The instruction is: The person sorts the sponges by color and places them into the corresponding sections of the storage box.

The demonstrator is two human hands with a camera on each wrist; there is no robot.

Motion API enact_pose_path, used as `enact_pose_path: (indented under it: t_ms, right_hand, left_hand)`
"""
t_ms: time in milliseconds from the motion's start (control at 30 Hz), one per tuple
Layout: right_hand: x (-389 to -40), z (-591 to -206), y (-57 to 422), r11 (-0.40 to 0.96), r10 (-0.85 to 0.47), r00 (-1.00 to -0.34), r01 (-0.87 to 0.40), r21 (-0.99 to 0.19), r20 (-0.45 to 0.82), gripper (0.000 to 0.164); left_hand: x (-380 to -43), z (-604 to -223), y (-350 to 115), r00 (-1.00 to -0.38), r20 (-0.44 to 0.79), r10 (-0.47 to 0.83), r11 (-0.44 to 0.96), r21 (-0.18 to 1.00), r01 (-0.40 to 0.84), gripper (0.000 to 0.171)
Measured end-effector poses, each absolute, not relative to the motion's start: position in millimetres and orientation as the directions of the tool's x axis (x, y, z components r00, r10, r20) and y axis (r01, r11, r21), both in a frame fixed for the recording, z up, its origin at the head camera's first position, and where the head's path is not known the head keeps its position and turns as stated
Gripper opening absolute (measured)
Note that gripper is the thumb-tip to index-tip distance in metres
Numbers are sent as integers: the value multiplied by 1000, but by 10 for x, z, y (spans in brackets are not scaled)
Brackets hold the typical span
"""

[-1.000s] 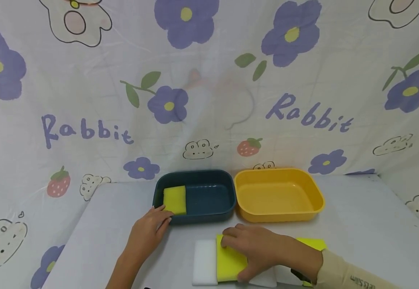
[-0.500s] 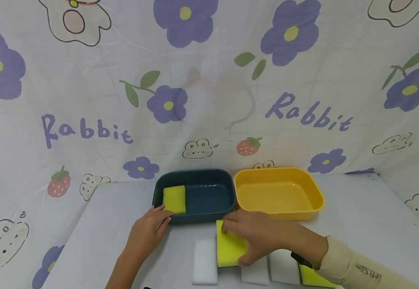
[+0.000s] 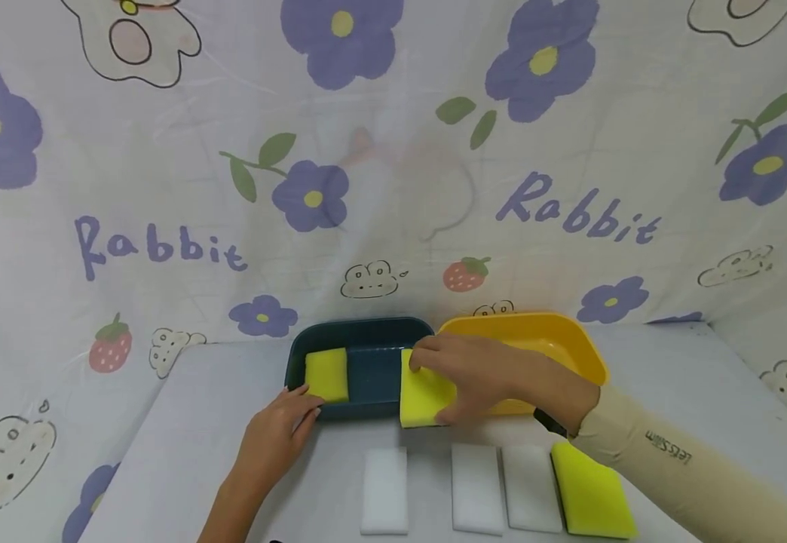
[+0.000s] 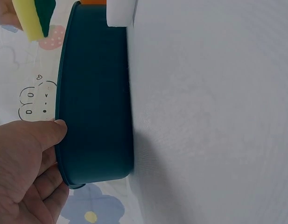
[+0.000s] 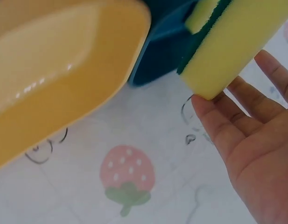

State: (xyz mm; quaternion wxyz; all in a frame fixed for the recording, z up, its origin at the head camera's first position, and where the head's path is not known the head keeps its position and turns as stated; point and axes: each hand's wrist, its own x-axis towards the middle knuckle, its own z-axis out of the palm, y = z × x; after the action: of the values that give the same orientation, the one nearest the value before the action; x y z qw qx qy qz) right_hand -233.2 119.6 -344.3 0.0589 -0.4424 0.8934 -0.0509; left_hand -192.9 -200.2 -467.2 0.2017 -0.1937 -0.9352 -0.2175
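Altogether, three yellow sponges and three white blocks are in view, with two trays beyond the hands. One yellow sponge, the held sponge, is in the right hand: the fingers are spread as wide as the sponge, fingertips on its far edge and thumb on its near edge. Its yellow face is up, and a single green layer lines its underside. Those fingers hold it raised over the right end of the teal tray, above the rim.

The left hand pinches the same tray at its near left corner, thumb outside the wall, fingers over the rim. Just beyond these fingertips, inside the tray, lies a second yellow sponge; whether they touch it, I cannot tell.

To the right of the right fingers, close beside the teal tray, is one yellow tray, partly hidden by the arm.

Nearer the person than the right fingers, four pieces lie on the desk: one left white block by itself, then, past a gap, a middle white block, a right white block and the third yellow sponge, side by side.
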Motion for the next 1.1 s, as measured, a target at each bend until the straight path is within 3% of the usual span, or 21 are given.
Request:
enact_pose_path:
  t_ms: [300,633,867,1100]
  right_hand:
    - [-2690,-3359,1094,613,-790,-607,-775,-153,-92,60]
    - [-3005,-3439,847,702,-705,-666,-702,-115,-243,66]
    - [-3131,-3587,703,744,-649,-696,-665,-63,-308,74]
    - [-3178,-3729,653,752,-627,-694,-657,-44,-355,69]
  left_hand:
    - [-1922,-4678,-2009,-853,448,267,829,344,440,17]
    - [-1911,-4672,-2028,-846,458,271,829,335,447,17]
    - [-1921,-4691,-2018,-846,457,273,831,332,447,17]
    - [-1935,-4678,-2005,-846,457,275,828,335,450,17]
